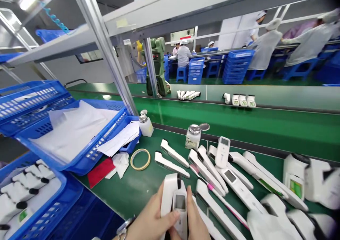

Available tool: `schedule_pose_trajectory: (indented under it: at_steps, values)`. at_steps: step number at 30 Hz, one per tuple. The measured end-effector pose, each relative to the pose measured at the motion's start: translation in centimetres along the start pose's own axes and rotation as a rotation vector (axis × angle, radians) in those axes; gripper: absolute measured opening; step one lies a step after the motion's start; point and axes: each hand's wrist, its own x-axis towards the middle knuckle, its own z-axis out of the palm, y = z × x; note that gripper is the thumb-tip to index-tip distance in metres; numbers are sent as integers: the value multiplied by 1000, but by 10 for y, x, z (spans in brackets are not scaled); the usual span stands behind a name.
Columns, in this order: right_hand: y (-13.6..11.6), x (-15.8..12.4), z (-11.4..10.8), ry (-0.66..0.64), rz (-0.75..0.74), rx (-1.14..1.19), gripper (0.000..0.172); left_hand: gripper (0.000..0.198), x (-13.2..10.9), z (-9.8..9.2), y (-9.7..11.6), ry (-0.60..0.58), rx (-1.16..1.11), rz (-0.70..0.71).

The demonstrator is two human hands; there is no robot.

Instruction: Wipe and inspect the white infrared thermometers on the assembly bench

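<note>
Two white forehead thermometers (169, 192) are held side by side in front of me, one with its small grey screen facing up. My left hand (151, 215) is closed around the left one, its thumb lying across the screen one below its display. My right hand (196, 218) grips the screen thermometer from the right, its lower fingers partly hidden. Just right of my hands lie several more white thermometers (208, 172), some side-on and one with its screen up (230, 176). A pink stick (228, 206) runs between them.
A tape roll (140, 159), a red cloth (101, 172) and two pump bottles (193, 136) stand or lie on the green bench. Blue baskets (79, 165) crowd the left. A metal post (106, 49) rises behind them. Beyond runs a green conveyor (278, 96) with more thermometers; people sit farther back.
</note>
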Motion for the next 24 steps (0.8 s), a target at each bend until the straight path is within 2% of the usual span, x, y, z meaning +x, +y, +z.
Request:
schedule_pose_trajectory:
  at_steps: [3,6,8,10,12,15,18,24]
  values:
    - [-2,8,9,-110,-29,-69,94,66,-2,-16,-10,130,190,-27]
    - [2,14,2,-189,23,-153,86,75,2,-30,-22,231,256,-114]
    - [2,18,-7,-284,47,-199,81,66,5,-40,-24,195,289,-104]
    - [-2,21,-16,-378,52,-217,77,47,7,-52,-23,150,388,-61]
    - [-6,24,-23,-443,73,-215,74,33,7,-64,-21,156,505,-50]
    - [-10,24,-30,-492,149,-170,73,19,2,-79,-24,167,599,-104]
    - [-12,20,-31,-475,224,-103,71,17,-4,-82,-32,185,675,-174]
    - [-20,10,-27,-330,265,-25,68,12,-5,-70,-43,263,742,-253]
